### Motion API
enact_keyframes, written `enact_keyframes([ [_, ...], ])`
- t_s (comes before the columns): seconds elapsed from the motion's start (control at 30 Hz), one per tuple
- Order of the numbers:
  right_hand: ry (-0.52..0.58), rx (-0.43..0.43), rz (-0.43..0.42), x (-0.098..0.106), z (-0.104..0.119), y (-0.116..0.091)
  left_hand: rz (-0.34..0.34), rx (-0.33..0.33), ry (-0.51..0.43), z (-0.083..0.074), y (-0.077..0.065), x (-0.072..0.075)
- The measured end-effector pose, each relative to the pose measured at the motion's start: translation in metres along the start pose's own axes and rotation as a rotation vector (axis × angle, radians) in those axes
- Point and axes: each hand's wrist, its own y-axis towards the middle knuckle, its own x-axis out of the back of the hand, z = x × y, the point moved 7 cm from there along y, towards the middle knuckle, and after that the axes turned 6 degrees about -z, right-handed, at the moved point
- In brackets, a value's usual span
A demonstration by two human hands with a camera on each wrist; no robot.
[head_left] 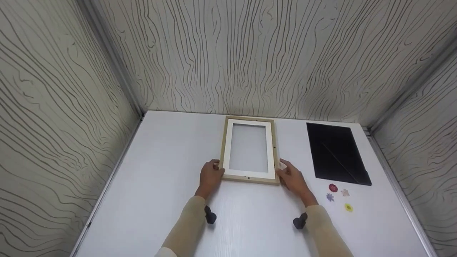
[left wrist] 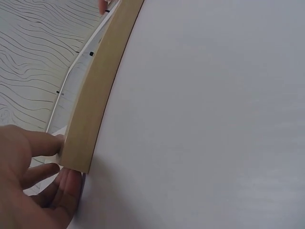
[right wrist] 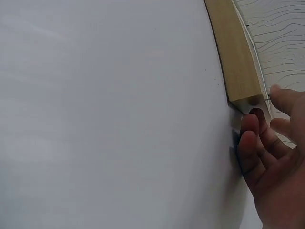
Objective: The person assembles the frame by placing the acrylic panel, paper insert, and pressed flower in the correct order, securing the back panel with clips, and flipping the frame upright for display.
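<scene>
A light wooden picture frame (head_left: 250,180) lies at the back middle of the white table, its long side running away from me. Inside it sits a white mat (head_left: 271,150) around a pale grey window. My left hand (head_left: 211,178) grips the frame's near left corner; in the left wrist view, thumb and fingers (left wrist: 71,183) close around the end of the wooden edge (left wrist: 95,95). At the near right corner, my right hand (head_left: 293,179) holds the frame. The right wrist view shows curled fingers (right wrist: 250,143) beneath the corner of the wooden edge (right wrist: 236,52).
A black panel (head_left: 335,153) with a thin diagonal line lies on the right of the table (head_left: 160,185). Near it are small flowers: red (head_left: 333,187), pale pink (head_left: 345,192), purple (head_left: 330,197) and yellow (head_left: 348,207). Patterned walls (head_left: 228,57) enclose the back and sides.
</scene>
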Motion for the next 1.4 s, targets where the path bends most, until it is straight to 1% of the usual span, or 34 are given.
enact_keyframes([
  [0.13, -0.008, -0.003, -0.016, 0.015, -0.002, -0.002, 0.044, -0.062, 0.022, -0.003, 0.003, 0.000],
  [0.23, -0.037, -0.015, -0.026, 0.030, -0.005, -0.006, 0.071, -0.086, 0.045, -0.003, 0.003, 0.000],
  [0.33, -0.062, -0.032, -0.032, 0.048, -0.010, -0.009, 0.098, -0.088, 0.058, -0.002, 0.003, 0.001],
  [0.5, -0.103, -0.053, -0.052, 0.080, -0.014, -0.019, 0.153, -0.099, 0.043, 0.000, 0.005, 0.001],
  [0.63, -0.117, -0.081, -0.064, 0.103, -0.020, -0.029, 0.200, -0.109, 0.035, 0.003, 0.005, 0.001],
  [0.73, -0.121, -0.090, -0.080, 0.120, -0.024, -0.036, 0.222, -0.118, 0.021, 0.004, 0.005, 0.002],
  [0.93, -0.149, -0.101, -0.120, 0.151, -0.039, -0.050, 0.285, -0.092, -0.017, 0.009, 0.006, 0.000],
  [1.17, -0.222, -0.118, -0.135, 0.176, -0.057, -0.059, 0.348, -0.077, -0.025, 0.012, 0.008, 0.000],
  [1.27, -0.228, -0.142, -0.127, 0.181, -0.065, -0.062, 0.359, -0.072, -0.029, 0.012, 0.007, 0.002],
  [1.4, -0.257, -0.170, -0.128, 0.185, -0.074, -0.065, 0.363, -0.084, -0.030, 0.012, 0.007, 0.004],
])
